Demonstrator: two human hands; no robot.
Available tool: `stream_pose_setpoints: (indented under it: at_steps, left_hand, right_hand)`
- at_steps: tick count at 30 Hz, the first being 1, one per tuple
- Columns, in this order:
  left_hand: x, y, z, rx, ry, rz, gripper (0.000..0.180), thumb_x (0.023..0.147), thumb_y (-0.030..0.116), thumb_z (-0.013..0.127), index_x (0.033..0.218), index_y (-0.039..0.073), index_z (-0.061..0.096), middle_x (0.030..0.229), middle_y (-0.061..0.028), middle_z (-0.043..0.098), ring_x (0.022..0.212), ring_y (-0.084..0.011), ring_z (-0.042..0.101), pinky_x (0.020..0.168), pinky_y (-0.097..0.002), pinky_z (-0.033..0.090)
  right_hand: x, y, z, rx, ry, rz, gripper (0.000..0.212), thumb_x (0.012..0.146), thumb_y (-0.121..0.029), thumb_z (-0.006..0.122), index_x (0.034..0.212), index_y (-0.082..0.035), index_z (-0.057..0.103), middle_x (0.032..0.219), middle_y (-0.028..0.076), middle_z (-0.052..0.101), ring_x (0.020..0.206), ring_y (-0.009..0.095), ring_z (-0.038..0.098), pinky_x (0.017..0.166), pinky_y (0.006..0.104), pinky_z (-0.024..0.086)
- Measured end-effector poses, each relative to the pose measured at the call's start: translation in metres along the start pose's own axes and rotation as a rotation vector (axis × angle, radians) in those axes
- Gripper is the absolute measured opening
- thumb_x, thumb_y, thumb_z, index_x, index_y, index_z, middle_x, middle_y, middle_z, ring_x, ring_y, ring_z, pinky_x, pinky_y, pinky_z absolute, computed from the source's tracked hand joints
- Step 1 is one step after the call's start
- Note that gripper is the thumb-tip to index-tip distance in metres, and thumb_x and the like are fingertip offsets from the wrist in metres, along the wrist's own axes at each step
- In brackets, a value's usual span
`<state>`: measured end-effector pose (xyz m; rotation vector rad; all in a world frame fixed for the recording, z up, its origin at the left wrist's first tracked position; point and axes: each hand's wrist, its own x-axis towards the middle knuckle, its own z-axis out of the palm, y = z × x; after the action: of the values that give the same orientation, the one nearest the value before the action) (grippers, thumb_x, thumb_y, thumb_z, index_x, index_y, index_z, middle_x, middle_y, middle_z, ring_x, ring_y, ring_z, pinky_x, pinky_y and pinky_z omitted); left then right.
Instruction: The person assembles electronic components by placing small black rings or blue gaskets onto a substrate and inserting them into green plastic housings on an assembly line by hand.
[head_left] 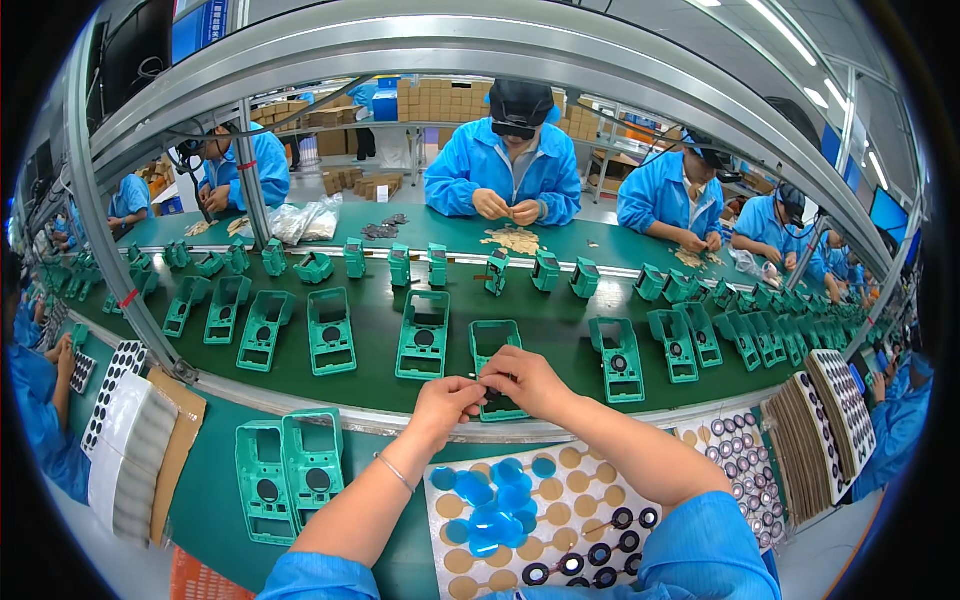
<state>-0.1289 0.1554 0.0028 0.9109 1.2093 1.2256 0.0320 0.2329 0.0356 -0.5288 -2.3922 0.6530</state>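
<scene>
Fingers of both hands, the left hand [447,405] and the right hand [530,382], meet with their tips drawn narrowly together; whether they pinch some small piece is too fine to tell; beneath them a green housing [497,326] lies by the near edge of the belt [565,330], its lower part mostly hidden by the hands; the left forearm slants up from the lower edge of view, a thin bracelet [393,470] at its wrist; the right forearm comes in from the lower right, wrist bent and knuckles uppermost, and crosses over the upper right corner of a white sheet [438,530].

On that sheet, at the desk's [220,480] near edge, sit tan discs [557,512], overlapping blue discs [500,505] and black ringed discs [599,555]; right of it are rows of round dark parts [745,470], then upright stacked trays [800,440]; left of the arms, two more housings [290,480] lie side by side, touching, with a stack of white sheets [130,460] toward the desk's left end.

Other housings [422,335] line the belt to either side; small green pieces [400,265] stand along its far edge; beyond, co-workers [510,170] in blue sit; a metal frame [420,55] arches overhead.
</scene>
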Motion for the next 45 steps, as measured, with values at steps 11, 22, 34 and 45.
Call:
stream_pose_setpoints:
  at_steps: [11,22,34,45]
  left_hand:
    - [0.004,-0.012,0.008,-0.164,0.033,-0.018,0.014,0.086,0.016,0.062,0.093,0.003,0.062,0.080,0.0002,0.062,0.066,-0.0052,0.050,0.060,-0.0192,0.041]
    - [0.010,-0.021,0.016,0.132,0.211,0.167,0.026,0.081,0.019,0.065,0.099,0.000,0.064,0.082,-0.0055,0.063,0.065,-0.0142,0.053,0.064,-0.0284,0.046]
    - [-0.003,-0.039,0.012,1.272,0.000,0.652,0.039,0.079,0.014,0.062,0.117,0.005,0.056,0.126,-0.0109,0.048,0.110,-0.0313,0.044,0.092,-0.0421,0.039]
    - [0.001,-0.042,0.011,1.289,-0.001,0.678,0.041,0.075,0.013,0.064,0.116,0.009,0.059,0.132,-0.0103,0.044,0.116,-0.0321,0.040,0.093,-0.0432,0.039]
  right_hand:
    - [-0.021,0.001,-0.003,0.002,0.003,0.141,0.030,0.075,-0.013,0.071,0.101,-0.004,0.059,0.092,0.010,0.054,0.082,0.024,0.059,0.072,0.0336,0.050]
    - [-0.012,0.037,-0.004,-0.320,0.036,0.068,0.033,0.073,-0.009,0.070,0.104,-0.006,0.060,0.098,0.011,0.056,0.093,0.029,0.055,0.079,0.0362,0.048]
    - [-0.021,0.068,0.007,-0.457,-0.027,0.003,0.023,0.073,-0.007,0.067,0.096,-0.008,0.067,0.097,0.007,0.059,0.098,0.027,0.052,0.085,0.0381,0.044]
    - [-0.028,0.075,0.010,-0.464,0.007,-0.028,0.021,0.075,-0.007,0.066,0.096,-0.008,0.067,0.099,0.009,0.058,0.099,0.030,0.053,0.092,0.0394,0.043]
